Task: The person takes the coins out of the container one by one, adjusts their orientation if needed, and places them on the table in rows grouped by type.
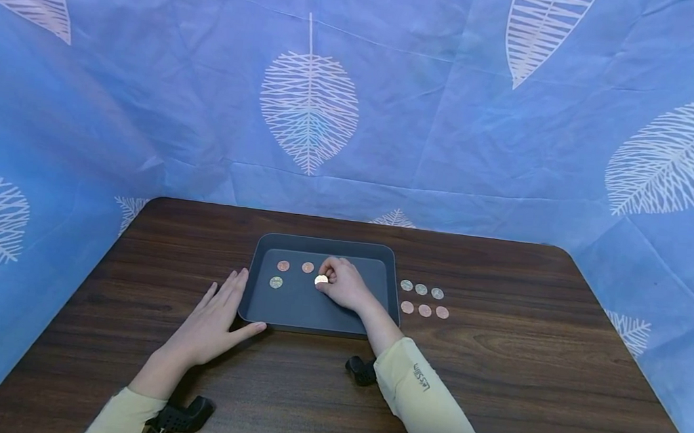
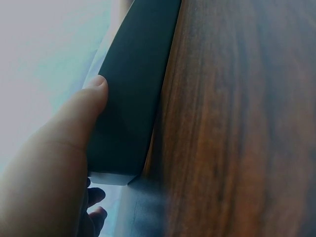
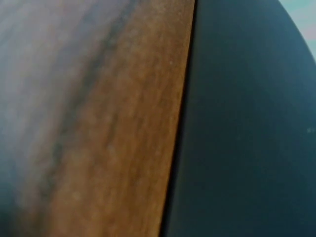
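Observation:
A dark grey tray [image 1: 297,308] lies on the table, two copper coins in its back row and a silvery coin [image 1: 276,282] below them. Over the tray's middle my right hand [image 1: 346,286] pinches a shiny coin [image 1: 321,280] between thumb and fingertips. My left hand [image 1: 208,324] lies with straight, spread fingers against the tray's left side and front corner. In the left wrist view the thumb [image 2: 94,94] touches the tray's outer wall [image 2: 133,94]. Only the tray wall [image 3: 242,128] and wood show in the right wrist view; the right hand is hidden there.
Right of the tray, on the wooden table [image 1: 526,353], lie three silvery coins [image 1: 421,289] in a row, with three copper coins [image 1: 424,310] in front. A blue leaf-patterned cloth [image 1: 416,113] hangs behind the table's back edge.

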Demonstrator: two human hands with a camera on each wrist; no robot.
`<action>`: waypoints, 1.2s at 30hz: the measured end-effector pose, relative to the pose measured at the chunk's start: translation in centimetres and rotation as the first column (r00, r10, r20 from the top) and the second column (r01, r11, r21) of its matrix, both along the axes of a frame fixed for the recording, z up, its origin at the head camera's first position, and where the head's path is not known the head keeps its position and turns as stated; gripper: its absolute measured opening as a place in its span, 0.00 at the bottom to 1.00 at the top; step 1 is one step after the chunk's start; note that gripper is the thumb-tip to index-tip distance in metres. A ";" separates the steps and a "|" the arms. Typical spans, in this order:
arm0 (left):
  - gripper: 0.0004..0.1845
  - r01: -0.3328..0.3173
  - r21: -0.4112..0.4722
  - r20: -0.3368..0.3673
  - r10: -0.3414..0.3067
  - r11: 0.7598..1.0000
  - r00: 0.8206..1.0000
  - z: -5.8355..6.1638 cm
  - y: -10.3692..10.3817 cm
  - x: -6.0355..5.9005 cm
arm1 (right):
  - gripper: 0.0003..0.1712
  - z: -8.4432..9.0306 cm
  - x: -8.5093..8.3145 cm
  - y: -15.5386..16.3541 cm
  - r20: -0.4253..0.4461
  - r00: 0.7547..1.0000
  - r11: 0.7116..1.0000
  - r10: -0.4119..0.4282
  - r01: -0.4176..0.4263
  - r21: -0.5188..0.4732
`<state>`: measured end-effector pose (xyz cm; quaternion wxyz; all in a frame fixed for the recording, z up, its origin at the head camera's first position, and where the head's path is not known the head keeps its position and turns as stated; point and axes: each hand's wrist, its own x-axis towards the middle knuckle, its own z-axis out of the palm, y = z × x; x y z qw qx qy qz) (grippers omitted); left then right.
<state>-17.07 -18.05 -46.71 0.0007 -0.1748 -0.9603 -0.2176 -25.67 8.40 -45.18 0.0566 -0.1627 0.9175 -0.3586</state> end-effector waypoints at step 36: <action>0.57 -0.008 -0.086 -0.106 -0.001 0.996 0.994 0.1 0.2 0.2 | 0.10 2.6 1.5 0.5 0.041 0.995 0.975 0.090 -0.080 -0.209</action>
